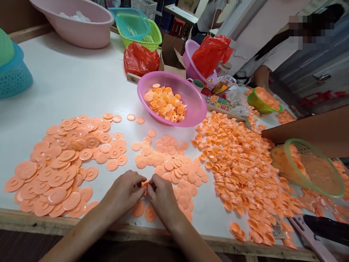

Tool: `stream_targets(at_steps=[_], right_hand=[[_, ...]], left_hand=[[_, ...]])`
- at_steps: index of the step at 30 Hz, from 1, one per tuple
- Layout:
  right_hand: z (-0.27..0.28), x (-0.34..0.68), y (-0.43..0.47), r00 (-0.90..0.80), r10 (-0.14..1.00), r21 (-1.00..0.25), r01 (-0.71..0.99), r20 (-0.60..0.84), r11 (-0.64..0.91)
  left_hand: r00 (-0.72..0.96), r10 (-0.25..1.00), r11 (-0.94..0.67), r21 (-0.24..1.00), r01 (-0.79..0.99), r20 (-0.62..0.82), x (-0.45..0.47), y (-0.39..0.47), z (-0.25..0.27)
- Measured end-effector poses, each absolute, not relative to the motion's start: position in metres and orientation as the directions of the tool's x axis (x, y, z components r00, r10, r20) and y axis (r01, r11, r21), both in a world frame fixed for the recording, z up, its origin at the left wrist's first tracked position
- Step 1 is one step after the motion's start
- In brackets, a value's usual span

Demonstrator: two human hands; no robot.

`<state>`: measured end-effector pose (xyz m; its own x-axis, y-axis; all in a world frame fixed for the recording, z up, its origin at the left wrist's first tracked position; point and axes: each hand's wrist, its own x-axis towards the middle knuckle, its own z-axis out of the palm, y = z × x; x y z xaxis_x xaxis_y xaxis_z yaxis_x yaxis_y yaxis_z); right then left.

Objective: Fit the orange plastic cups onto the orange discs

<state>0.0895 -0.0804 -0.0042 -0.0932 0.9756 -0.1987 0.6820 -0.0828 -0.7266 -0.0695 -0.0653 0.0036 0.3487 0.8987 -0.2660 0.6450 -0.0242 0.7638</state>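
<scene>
My left hand [129,189] and my right hand [161,192] meet near the table's front edge, fingers pinched together. Between the fingertips shows a small orange plastic piece [145,187], mostly hidden by the fingers, so its exact shape cannot be made out. Left of my hands lies a heap of flat orange discs [58,176] with ring marks. Smaller orange discs [174,167] are spread just beyond and beside my right hand. Farther right is a large pile of orange cup-shaped pieces [242,163]. A pink bowl [195,105] ahead holds a mound of orange pieces [166,103].
A large pale pink tub [92,34], green and blue baskets [152,40], a red bag [140,60] and a cardboard box [171,60] line the back. A green-rimmed basket [313,169] lies tipped at right. Another person's arm [263,76] reaches beside a green bowl [263,102].
</scene>
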Motion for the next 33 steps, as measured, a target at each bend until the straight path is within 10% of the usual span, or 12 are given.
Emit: stream_targets(at_steps=[8,16,20,25,29,33], right_hand=[[-0.01,0.077,-0.09,-0.118,0.979,-0.673,0.739,-0.164,-0.024],[0.005,0.13,-0.07,-0.042,0.99,-0.887,0.451,-0.137,-0.104],[0.021,0.227,-0.039,0.434,0.89,-0.63,0.733,0.142,-0.256],[0.007,0.296,-0.018,0.49,0.869,-0.322,0.836,0.076,-0.443],[0.002,0.281,-0.041,0.502,0.856,-0.576,0.738,0.119,-0.353],[0.011,0.225,-0.077,0.413,0.875,-0.866,0.308,-0.253,-0.395]], left_hand=[[0.204,0.948,0.052,0.754,0.655,-0.243,-0.062,-0.081,-0.015],[0.097,0.942,0.199,0.769,0.607,-0.321,-0.067,-0.056,0.008],[-0.071,0.989,0.145,0.869,0.473,-0.126,-0.039,0.029,0.079],[0.025,0.988,-0.148,0.896,0.419,0.152,-0.013,0.079,0.117],[0.517,0.854,-0.372,0.758,0.536,0.054,-0.041,0.005,0.066],[0.657,0.744,-0.458,0.627,0.63,-0.117,-0.081,-0.081,0.006]])
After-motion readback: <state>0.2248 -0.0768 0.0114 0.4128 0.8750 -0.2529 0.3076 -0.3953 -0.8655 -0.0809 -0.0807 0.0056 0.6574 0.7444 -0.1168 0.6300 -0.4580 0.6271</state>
